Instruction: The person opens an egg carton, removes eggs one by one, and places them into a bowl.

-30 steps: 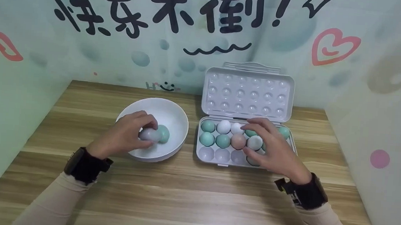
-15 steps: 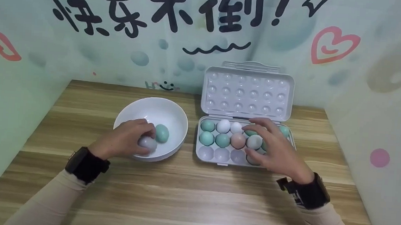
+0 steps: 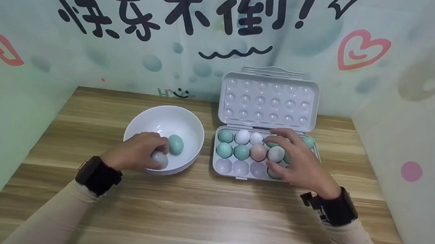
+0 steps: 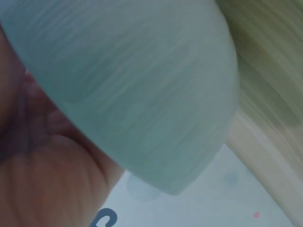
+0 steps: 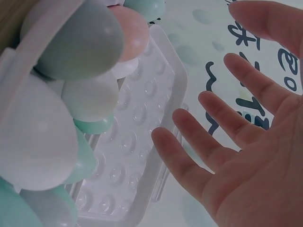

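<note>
My left hand reaches over the near-left rim of the white bowl. Its thumb and curled fingers hold a pale grey egg low inside. Beside that egg, a green egg lies in the bowl. The bowl's outer wall fills most of the left wrist view, hiding the fingertips. Fingers spread and holding nothing, my right hand hovers over the right part of the egg box. The right wrist view shows this hand apart from the eggs.
White, green and pink eggs sit in the box's back and middle rows. Its front row has bare hollows at the left. The dimpled lid stands open against the printed backdrop. Wooden table extends in front.
My left hand has moved down and slightly left with the grey egg, deeper into the bowl and away from the green egg. My right hand has hardly moved.
</note>
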Action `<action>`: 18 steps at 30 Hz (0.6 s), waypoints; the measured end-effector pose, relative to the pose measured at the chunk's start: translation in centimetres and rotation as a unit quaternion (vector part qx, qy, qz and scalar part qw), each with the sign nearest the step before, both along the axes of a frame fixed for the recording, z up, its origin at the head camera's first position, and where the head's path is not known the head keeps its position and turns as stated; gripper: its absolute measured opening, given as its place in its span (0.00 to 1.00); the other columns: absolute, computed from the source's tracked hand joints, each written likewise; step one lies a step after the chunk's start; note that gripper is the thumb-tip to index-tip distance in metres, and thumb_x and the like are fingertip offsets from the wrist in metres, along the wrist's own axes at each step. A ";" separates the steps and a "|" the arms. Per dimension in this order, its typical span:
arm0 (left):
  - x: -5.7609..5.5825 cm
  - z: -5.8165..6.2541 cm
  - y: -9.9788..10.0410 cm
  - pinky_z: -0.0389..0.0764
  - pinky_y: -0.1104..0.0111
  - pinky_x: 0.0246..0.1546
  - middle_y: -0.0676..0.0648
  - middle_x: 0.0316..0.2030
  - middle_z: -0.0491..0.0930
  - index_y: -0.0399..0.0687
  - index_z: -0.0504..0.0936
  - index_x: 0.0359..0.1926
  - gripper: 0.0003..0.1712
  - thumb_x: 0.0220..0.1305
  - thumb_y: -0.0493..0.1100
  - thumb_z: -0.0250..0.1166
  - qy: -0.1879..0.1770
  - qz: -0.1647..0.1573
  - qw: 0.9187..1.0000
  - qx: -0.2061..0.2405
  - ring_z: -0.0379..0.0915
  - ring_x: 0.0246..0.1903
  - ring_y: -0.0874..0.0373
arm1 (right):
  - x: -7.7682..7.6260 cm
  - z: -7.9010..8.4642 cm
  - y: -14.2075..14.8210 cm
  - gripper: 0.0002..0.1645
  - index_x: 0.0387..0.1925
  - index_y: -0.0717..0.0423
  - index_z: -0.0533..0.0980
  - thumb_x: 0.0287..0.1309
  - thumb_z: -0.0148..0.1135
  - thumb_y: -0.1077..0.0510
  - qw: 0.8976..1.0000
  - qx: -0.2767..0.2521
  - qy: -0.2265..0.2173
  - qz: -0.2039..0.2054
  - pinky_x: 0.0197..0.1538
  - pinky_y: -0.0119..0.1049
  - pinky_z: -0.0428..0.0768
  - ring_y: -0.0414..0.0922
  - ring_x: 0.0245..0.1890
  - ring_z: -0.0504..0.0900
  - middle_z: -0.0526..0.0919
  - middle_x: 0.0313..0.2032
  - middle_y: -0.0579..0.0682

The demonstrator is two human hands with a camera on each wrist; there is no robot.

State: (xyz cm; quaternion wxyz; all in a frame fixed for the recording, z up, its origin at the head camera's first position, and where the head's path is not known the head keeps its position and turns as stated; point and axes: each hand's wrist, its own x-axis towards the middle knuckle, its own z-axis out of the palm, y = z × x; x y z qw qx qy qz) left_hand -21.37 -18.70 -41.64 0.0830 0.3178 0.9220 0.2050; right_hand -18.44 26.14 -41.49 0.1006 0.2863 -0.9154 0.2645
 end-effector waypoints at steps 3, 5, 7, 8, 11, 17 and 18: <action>0.1 0.1 -0.1 0.74 0.59 0.44 0.48 0.34 0.80 0.44 0.81 0.38 0.14 0.53 0.33 0.78 0.005 -0.001 1.000 0.000 0.70 0.37 0.54 | 0.0 0.1 0.1 0.31 0.62 0.50 0.80 0.57 0.78 0.56 1.000 0.002 -0.006 -0.002 0.67 0.61 0.74 0.56 0.70 0.70 0.72 0.70 0.55; 0.2 0.3 -0.1 0.73 0.60 0.43 0.48 0.34 0.80 0.44 0.81 0.38 0.14 0.53 0.33 0.78 0.004 0.004 1.000 -0.001 0.69 0.36 0.54 | 0.0 0.2 0.1 0.31 0.62 0.50 0.80 0.57 0.79 0.57 1.000 0.004 -0.009 -0.004 0.67 0.62 0.73 0.57 0.70 0.70 0.73 0.69 0.56; 0.3 0.5 0.0 0.72 0.61 0.42 0.47 0.34 0.80 0.44 0.82 0.38 0.14 0.53 0.34 0.78 0.001 0.012 1.000 -0.002 0.69 0.36 0.55 | 0.0 0.3 0.2 0.31 0.62 0.49 0.80 0.57 0.79 0.56 1.000 0.008 -0.010 -0.004 0.67 0.62 0.74 0.57 0.70 0.70 0.73 0.69 0.57; 0.3 0.7 0.0 0.72 0.61 0.42 0.47 0.34 0.80 0.44 0.82 0.38 0.14 0.53 0.33 0.78 -0.001 0.017 1.000 -0.002 0.69 0.36 0.54 | 0.0 0.3 0.3 0.32 0.63 0.49 0.80 0.56 0.79 0.56 1.000 0.012 -0.010 -0.003 0.67 0.62 0.75 0.56 0.70 0.71 0.73 0.69 0.57; 0.5 1.0 0.2 0.73 0.60 0.43 0.47 0.34 0.80 0.44 0.82 0.39 0.14 0.53 0.34 0.78 0.004 0.029 1.000 0.002 0.71 0.37 0.53 | 0.1 0.3 0.4 0.32 0.62 0.50 0.80 0.55 0.80 0.57 1.000 0.027 -0.006 0.008 0.65 0.60 0.77 0.57 0.68 0.73 0.73 0.68 0.57; 0.9 1.7 0.7 0.80 0.56 0.48 0.44 0.37 0.83 0.41 0.83 0.42 0.14 0.56 0.32 0.77 0.054 0.016 0.997 0.053 0.79 0.41 0.47 | 0.1 -0.2 0.3 0.27 0.54 0.52 0.83 0.51 0.80 0.62 0.997 0.058 0.011 0.055 0.62 0.56 0.79 0.60 0.64 0.77 0.76 0.65 0.60; 0.9 1.9 0.9 0.80 0.55 0.48 0.44 0.37 0.83 0.41 0.83 0.42 0.13 0.57 0.31 0.76 0.062 0.012 0.996 0.066 0.80 0.41 0.46 | 0.1 -0.2 0.2 0.26 0.53 0.52 0.83 0.50 0.80 0.63 0.996 0.063 0.011 0.061 0.63 0.55 0.79 0.60 0.63 0.77 0.77 0.64 0.61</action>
